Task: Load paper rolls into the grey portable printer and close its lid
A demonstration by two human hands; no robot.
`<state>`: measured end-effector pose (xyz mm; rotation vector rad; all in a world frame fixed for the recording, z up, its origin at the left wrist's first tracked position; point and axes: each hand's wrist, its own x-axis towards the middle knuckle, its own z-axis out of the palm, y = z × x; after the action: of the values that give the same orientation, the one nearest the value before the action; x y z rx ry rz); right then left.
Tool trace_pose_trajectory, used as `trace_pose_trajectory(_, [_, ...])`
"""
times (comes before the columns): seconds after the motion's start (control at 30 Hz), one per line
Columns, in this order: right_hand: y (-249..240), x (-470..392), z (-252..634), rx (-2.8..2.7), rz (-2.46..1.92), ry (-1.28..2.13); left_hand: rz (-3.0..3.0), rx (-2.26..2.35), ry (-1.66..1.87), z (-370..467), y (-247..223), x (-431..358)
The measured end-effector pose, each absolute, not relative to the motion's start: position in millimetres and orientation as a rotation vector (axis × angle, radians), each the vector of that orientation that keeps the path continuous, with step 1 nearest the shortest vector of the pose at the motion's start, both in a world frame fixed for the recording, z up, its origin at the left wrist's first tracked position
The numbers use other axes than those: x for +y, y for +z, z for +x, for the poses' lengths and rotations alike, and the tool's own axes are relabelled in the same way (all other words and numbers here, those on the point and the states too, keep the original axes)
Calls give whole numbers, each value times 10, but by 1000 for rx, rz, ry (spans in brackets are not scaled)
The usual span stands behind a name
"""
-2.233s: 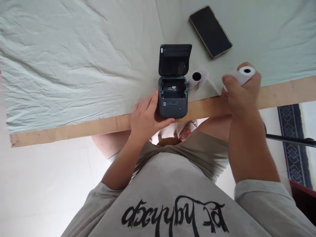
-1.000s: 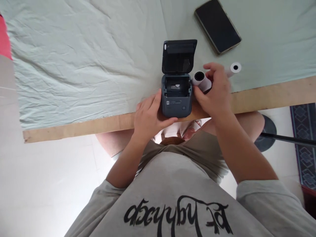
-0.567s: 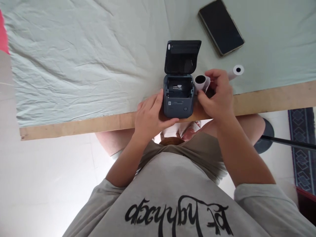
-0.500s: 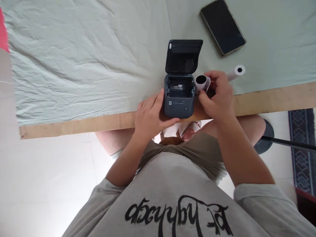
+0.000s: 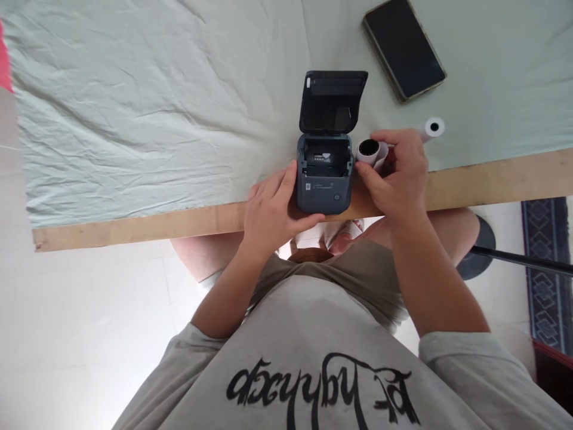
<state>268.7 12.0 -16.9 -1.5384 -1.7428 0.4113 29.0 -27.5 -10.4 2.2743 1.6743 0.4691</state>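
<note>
A small dark blue-grey label printer [image 5: 324,194] stands near the table's front edge, its black lid [image 5: 333,101] raised and its paper bay exposed. No roll shows in the bay. My left hand [image 5: 271,206] steadies the printer, fingers along its left side and thumb across the front corner. Just right of the printer, my right hand [image 5: 400,173] pinches a white paper roll [image 5: 367,156] with a wide dark core, its loose paper end curling toward my fingers. Behind that hand lies a second, slimmer white roll [image 5: 434,128], partly hidden.
A black smartphone [image 5: 405,51] in a case lies at the back right. Pale green cloth [image 5: 156,107] covers the tabletop, with a bare wooden strip [image 5: 179,222] along the front edge. My legs are under the table.
My right hand has shifted slightly right with the paper roll, leaving a small gap beside the printer. My left hand and the printer have stayed put.
</note>
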Motion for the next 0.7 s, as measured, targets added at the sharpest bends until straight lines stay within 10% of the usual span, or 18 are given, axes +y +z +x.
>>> trace_pose_trajectory(0.7, [-19,83,2597,-1726,-1450,371,2260,1653,481,290,-102,-273])
